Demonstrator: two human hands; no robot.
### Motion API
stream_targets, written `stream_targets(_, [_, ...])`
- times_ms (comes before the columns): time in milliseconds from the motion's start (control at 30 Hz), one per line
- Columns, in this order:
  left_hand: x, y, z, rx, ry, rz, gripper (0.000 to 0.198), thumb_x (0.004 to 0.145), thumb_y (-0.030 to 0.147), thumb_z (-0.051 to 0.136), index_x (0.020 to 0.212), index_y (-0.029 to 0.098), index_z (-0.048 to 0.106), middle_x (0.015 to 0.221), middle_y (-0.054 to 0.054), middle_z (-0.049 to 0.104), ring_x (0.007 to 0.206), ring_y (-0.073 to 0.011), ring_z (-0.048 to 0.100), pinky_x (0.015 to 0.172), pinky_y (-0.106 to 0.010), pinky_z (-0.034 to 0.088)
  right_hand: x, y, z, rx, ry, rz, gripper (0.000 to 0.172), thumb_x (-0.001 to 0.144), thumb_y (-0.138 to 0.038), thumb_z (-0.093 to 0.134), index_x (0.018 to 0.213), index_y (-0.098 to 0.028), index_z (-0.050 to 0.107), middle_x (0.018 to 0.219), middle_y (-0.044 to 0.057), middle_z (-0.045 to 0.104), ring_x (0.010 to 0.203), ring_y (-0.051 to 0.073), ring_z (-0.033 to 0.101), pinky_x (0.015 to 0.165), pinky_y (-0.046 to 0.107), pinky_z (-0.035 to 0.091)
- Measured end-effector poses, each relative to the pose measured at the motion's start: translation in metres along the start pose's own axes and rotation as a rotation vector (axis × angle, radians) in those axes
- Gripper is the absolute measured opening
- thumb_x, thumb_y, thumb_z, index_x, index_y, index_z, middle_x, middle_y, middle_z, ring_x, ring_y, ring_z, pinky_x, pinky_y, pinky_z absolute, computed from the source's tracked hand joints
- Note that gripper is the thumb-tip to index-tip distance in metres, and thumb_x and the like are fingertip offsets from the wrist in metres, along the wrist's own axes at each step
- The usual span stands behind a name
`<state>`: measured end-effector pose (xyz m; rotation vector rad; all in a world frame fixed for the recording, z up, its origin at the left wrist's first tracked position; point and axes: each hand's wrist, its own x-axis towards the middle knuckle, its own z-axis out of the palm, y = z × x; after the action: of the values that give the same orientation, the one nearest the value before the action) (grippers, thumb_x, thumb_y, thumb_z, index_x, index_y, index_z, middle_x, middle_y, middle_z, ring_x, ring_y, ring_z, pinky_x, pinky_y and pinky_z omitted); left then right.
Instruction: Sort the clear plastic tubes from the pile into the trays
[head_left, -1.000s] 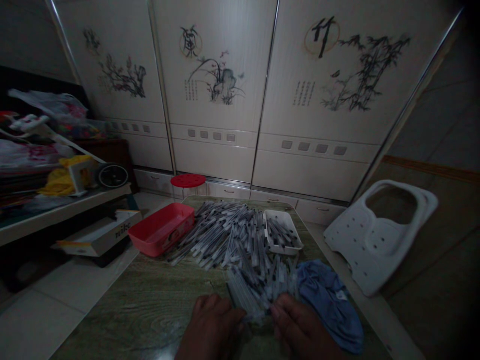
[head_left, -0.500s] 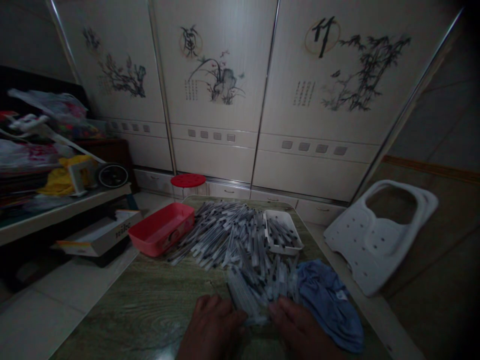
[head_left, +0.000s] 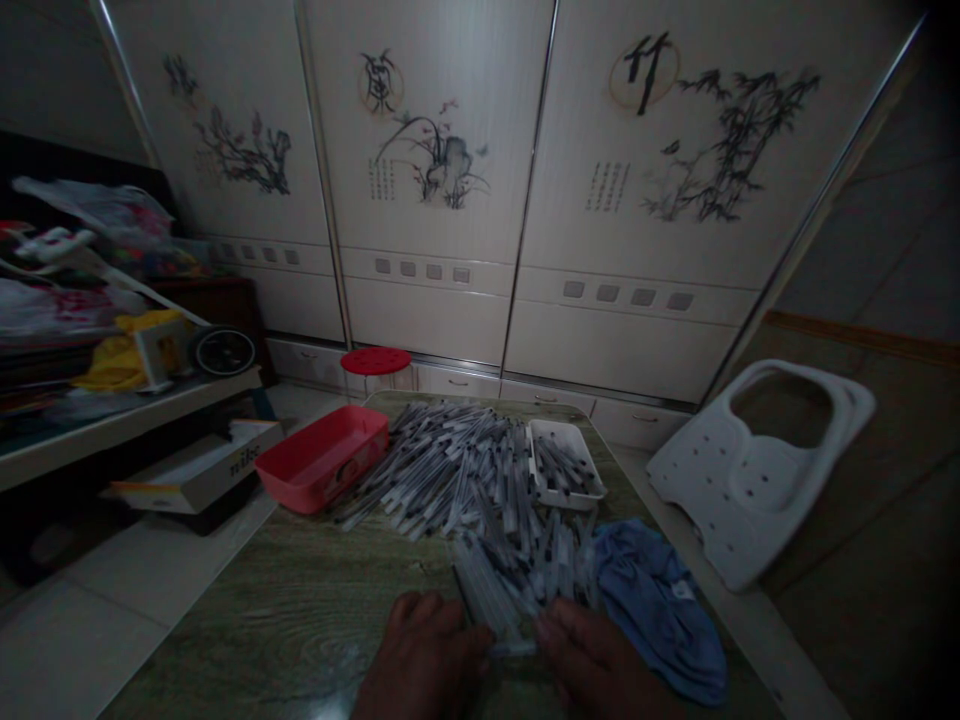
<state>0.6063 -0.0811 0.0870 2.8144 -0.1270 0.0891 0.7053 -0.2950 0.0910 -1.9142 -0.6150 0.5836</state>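
Holding a slim, translucent plastic pen [head_left: 514, 649] crosswise between both hands, with the left hand [head_left: 431, 645] grasping its left end and the right hand [head_left: 589, 645] grasping its right end; seen dimly, with fingertips partly hidden. Held just in front of the near edge of a wide, loose heap [head_left: 450, 460] of clear, slender plastic pens with dark tips. Spread beneath the heap: a green-brown, wood-grained surface [head_left: 285, 620].

Set just beside the heap on its left: a red, rectangular, open plastic box [head_left: 300, 493]. Placed just to the heap's right: a white, shallow, rectangular plastic tray [head_left: 574, 500] bearing more dark-tipped pens. Crumpled at the heap's near right: a blue fabric cloth [head_left: 660, 600] with a small pale label.

Standing beyond the heap, towards its left: a red, round stool [head_left: 376, 360] on thin legs. Rising farther beyond the heap: pale, tall sliding doors [head_left: 427, 320] printed with dark plants and characters. Leaning well apart on the heap's right: a white, perforated plastic panel [head_left: 750, 540] with a large rounded opening. Lying well to the heap's left, lower down: a white, oblong cardboard box [head_left: 202, 480].
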Motion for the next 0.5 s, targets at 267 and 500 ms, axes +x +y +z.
stream_targets(267, [0.0,-0.006,0.001,0.016,-0.021,0.02,0.029,0.09,0.017,0.066,0.111,0.034,0.077,0.093,-0.005,0.073,0.09,-0.0253,0.058,0.082,-0.04,0.03,0.003,0.007,0.0,0.005,-0.041,0.047,0.05,0.098,-0.067,0.043,0.076,-0.023,0.051,0.064,-0.005,0.05,0.058,0.014,0.05,0.057,0.027,0.037])
stream_targets(500, [-0.005,-0.003,-0.007,-0.079,-0.009,-0.053,0.023,0.095,0.022,0.059,0.106,0.031,0.076,0.096,-0.006,0.075,0.095,-0.0279,0.064,0.086,-0.043,0.038,-0.002,0.001,-0.013,0.255,-0.106,0.052,0.044,0.09,-0.066,0.063,0.087,-0.023,0.054,0.069,-0.006,0.056,0.058,0.011,0.047,0.055,0.023,0.035])
